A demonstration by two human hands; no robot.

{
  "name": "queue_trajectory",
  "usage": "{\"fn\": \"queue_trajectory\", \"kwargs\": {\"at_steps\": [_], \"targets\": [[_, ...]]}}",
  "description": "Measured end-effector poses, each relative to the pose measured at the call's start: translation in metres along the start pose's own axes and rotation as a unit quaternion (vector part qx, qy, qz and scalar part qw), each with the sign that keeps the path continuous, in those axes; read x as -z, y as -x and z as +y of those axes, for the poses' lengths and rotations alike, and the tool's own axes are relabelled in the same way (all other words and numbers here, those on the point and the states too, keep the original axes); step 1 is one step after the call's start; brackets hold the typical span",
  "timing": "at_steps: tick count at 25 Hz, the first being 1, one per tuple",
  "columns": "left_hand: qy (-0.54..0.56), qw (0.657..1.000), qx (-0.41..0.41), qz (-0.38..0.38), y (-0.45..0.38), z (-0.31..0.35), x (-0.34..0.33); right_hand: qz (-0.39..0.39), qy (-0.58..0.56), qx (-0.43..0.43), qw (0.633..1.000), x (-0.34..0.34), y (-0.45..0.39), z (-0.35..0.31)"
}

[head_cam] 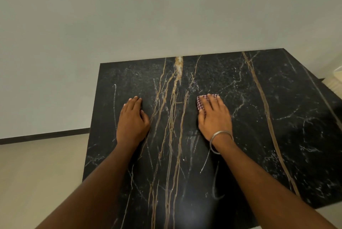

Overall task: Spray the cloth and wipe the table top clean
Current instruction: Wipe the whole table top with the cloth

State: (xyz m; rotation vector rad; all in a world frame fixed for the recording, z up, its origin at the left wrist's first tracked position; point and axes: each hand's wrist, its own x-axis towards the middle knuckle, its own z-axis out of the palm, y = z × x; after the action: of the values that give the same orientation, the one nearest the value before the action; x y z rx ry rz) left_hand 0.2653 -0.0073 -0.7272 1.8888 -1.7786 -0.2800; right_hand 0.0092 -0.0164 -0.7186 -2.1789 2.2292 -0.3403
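Note:
The table top (249, 117) is black marble with gold and white veins. My right hand (214, 117) lies flat on a small red-and-white checked cloth (200, 101), pressing it onto the marble just right of the middle; only the cloth's far and left edges show past my fingers. A metal bangle sits on that wrist. My left hand (132, 119) rests palm-down on the bare marble left of the middle, fingers together, with nothing in it. No spray bottle is in view.
A plain pale wall (129, 15) runs along the table's far edge. Light floor (37, 173) with a dark skirting strip lies to the left. A pale object (335, 78) shows at the right edge beyond the table corner.

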Motion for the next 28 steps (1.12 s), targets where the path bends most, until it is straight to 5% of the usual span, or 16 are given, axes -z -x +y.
{"fn": "queue_trajectory", "kwargs": {"at_steps": [4, 9, 12, 19, 28], "targets": [[-0.002, 1.0, -0.011, 0.007, -0.001, 0.0, -0.001, 0.004, -0.008, -0.019, 1.0, 0.0, 0.014, -0.028], [0.003, 1.0, -0.01, 0.002, -0.001, 0.001, 0.001, -0.009, -0.052, 0.085, 0.995, -0.002, 0.06, -0.09], [0.007, 1.0, -0.017, 0.0, -0.001, -0.001, 0.002, -0.022, -0.041, 0.096, 0.994, 0.003, 0.052, -0.064], [0.004, 1.0, -0.023, 0.007, -0.002, -0.004, -0.002, 0.015, -0.019, -0.031, 0.999, 0.005, 0.044, -0.014], [-0.005, 0.999, -0.031, 0.01, -0.002, -0.004, -0.002, -0.01, -0.047, 0.076, 0.996, 0.006, 0.092, -0.074]]}}
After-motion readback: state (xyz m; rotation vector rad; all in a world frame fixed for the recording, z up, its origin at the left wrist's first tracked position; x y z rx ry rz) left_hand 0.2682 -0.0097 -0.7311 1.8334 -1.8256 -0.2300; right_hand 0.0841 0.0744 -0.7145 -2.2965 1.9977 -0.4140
